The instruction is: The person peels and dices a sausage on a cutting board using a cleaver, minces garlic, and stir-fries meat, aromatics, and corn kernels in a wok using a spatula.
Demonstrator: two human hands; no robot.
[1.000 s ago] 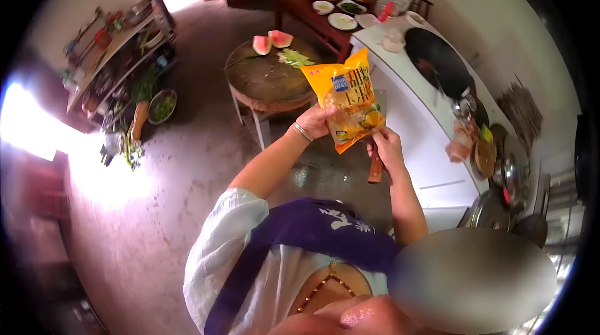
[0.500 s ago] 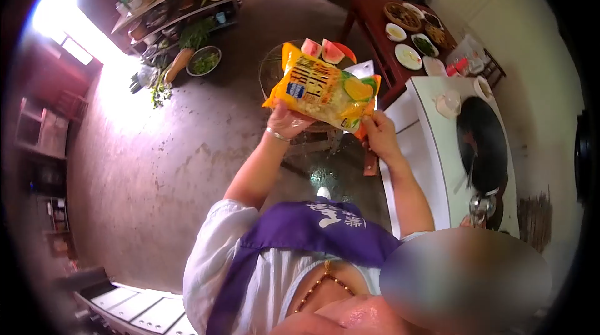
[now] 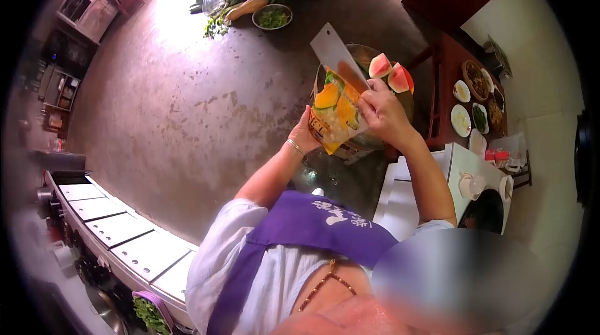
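Note:
A yellow-orange plastic food bag (image 3: 337, 107), printed with a picture of orange fruit, hangs tilted in front of me. My left hand (image 3: 304, 133) grips its lower left edge, a bracelet on the wrist. My right hand (image 3: 386, 110) is closed around a cleaver, whose handle is hidden in the fingers. The wide steel cleaver blade (image 3: 331, 50) points up and left, lying along the bag's upper edge; I cannot tell whether it cuts into the plastic. Just beyond the right hand, two watermelon pieces (image 3: 379, 66) sit on the round table (image 3: 359, 52).
On the right, a red table (image 3: 445, 66) holds several plates of food, beside a white counter (image 3: 447, 160) with a dark wok (image 3: 482, 212). A bowl of greens (image 3: 273, 17) and a long squash (image 3: 247, 8) are on the floor ahead. A white-tiled counter (image 3: 128, 229) runs along the lower left.
My right hand has let go of the bag and taken up the cleaver, now against the bag. The bag has turned in my left hand. My view has swung left.

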